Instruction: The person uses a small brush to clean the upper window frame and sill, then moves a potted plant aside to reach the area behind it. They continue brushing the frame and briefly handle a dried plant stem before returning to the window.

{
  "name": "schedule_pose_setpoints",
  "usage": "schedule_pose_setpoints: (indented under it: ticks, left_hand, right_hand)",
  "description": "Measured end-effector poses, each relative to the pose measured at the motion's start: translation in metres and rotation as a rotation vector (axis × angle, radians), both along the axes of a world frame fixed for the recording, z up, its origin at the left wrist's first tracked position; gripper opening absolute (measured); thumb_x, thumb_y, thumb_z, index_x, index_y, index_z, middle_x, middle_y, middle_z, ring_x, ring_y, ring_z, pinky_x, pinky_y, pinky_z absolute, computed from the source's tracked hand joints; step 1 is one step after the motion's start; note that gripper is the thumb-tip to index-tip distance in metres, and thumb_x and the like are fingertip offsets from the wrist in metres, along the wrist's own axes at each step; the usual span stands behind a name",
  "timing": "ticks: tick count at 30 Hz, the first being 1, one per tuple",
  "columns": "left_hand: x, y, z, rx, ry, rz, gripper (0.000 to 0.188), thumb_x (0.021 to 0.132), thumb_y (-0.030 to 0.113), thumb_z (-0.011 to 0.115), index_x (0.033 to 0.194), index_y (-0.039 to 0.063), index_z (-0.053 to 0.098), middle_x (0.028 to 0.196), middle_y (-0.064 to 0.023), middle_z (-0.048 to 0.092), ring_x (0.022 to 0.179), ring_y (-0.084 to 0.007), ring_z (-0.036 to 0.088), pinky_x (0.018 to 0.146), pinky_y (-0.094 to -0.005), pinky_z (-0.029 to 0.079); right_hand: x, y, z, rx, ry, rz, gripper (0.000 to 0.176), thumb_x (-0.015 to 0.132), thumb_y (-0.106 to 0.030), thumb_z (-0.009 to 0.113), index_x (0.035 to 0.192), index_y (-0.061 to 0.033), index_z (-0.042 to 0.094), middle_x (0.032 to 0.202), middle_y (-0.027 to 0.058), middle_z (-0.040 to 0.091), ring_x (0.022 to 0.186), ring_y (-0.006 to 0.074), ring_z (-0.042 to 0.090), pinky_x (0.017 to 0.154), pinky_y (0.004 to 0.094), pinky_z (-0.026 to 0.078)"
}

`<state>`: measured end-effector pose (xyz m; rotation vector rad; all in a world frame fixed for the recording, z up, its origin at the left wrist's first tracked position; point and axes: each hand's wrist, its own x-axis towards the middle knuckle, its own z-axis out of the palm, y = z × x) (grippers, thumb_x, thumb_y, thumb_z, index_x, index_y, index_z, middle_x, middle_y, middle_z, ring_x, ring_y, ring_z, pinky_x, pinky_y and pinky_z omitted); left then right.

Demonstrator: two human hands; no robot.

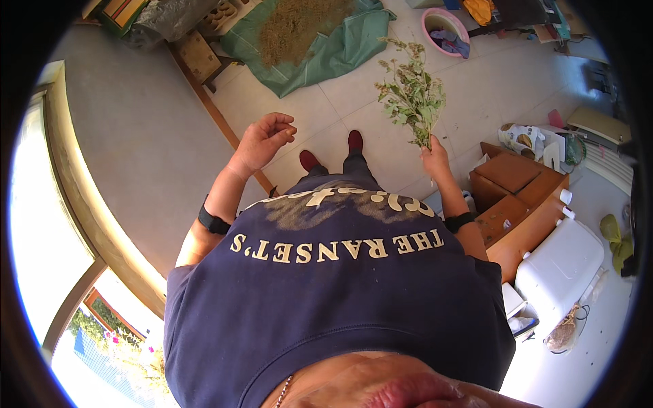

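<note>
My right hand (pixel 435 159) grips a bunch of leafy stems (pixel 416 99) by their lower ends. The bunch points up and away from me, with green leaves and brownish, dry-looking flower heads or seed clusters at its tips. My left hand (pixel 268 140) is held in the air in front of my body, on the other side. Its fingers are loosely curled, the thumb is a little apart from them, and no object shows in it. Beyond both hands, a green tarpaulin (pixel 352 56) lies on the floor, with a heap of dry brown plant matter (pixel 301 28) on it.
A low wooden stool (pixel 199 56) stands left of the tarpaulin, by a grey wall (pixel 122 127). A pink-rimmed basin (pixel 426 30) with cloth sits to the right. Nearer on my right are a brown wooden cabinet (pixel 510 176) and a white plastic container (pixel 558 268). Tiles (pixel 326 102) cover the floor.
</note>
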<state>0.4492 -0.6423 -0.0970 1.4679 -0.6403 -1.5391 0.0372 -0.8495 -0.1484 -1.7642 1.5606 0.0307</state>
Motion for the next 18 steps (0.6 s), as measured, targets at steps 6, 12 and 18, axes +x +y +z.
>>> schedule_pose_setpoints:
  ticks: [6, 12, 18]
  left_hand:
    - [-0.028, -0.025, -0.013, 0.097, -0.022, 0.044, 0.032, 0.096, 0.009, 0.061, 0.125, -0.002, 0.057, 0.109, -0.0093, 0.068, 0.097, -0.0153, 0.066, 0.088, -0.0276, 0.053]
    - [-0.034, -0.019, -0.001, 0.170, -0.062, 0.065, 0.031, 0.098, 0.012, 0.061, 0.127, 0.001, 0.057, 0.109, -0.0068, 0.069, 0.097, -0.0138, 0.066, 0.087, -0.0269, 0.052]
    - [-0.040, -0.052, -0.015, 0.209, 0.014, 0.032, 0.030, 0.100, 0.013, 0.060, 0.127, 0.002, 0.057, 0.107, -0.0057, 0.070, 0.095, -0.0127, 0.066, 0.086, -0.0275, 0.052]
  right_hand:
    - [-0.051, -0.038, -0.059, 0.069, -0.001, -0.072, 0.028, 0.092, -0.007, 0.058, 0.120, -0.0040, 0.058, 0.085, 0.0145, 0.067, 0.067, 0.0253, 0.068, 0.067, 0.0395, 0.053]
    - [-0.057, -0.053, -0.079, 0.152, 0.058, -0.134, 0.024, 0.092, -0.007, 0.060, 0.116, -0.0029, 0.060, 0.083, 0.0129, 0.067, 0.065, 0.0232, 0.067, 0.063, 0.0370, 0.053]
    - [-0.083, -0.093, -0.108, 0.281, 0.204, -0.220, 0.023, 0.092, -0.006, 0.060, 0.115, -0.0019, 0.062, 0.085, 0.0102, 0.067, 0.066, 0.0181, 0.064, 0.061, 0.0340, 0.052]
